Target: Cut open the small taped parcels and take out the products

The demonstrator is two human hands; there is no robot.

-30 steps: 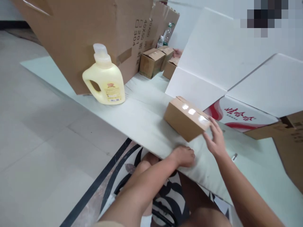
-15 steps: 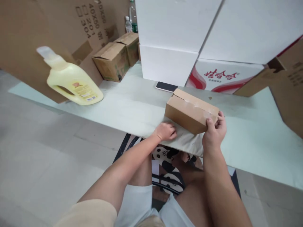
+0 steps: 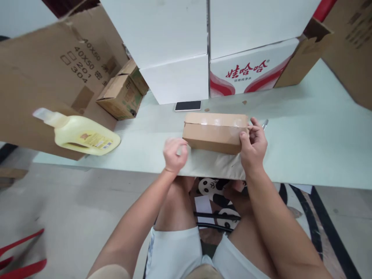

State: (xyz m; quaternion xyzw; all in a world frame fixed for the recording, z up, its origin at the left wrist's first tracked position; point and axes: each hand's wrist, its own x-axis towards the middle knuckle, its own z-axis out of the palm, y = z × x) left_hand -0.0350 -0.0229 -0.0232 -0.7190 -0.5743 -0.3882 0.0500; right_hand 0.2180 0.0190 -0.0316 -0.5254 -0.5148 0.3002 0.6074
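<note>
A small brown cardboard box (image 3: pixel 213 135) with clear tape along its top lies near the table's front edge. My right hand (image 3: pixel 253 143) grips its right end, thumb on the near side. Just off the box's left end, my left hand (image 3: pixel 175 155) is raised with its fingers curled; whether it pinches anything small is hidden. Behind the box lies a dark-screened phone (image 3: pixel 188 105). A thin silvery object (image 3: pixel 265 124) shows just past my right hand.
On the left a yellow detergent bottle (image 3: pixel 87 135) lies by a large carton (image 3: pixel 35 81). Small brown boxes (image 3: pixel 122 97) stand behind it. White cartons (image 3: pixel 180 77) line the back of the pale green table (image 3: pixel 314 151), with brown cartons at the right.
My left hand has lifted and moved left, away from below the box. The box now lies more level across the view, still in my right hand. The camera view has turned.
</note>
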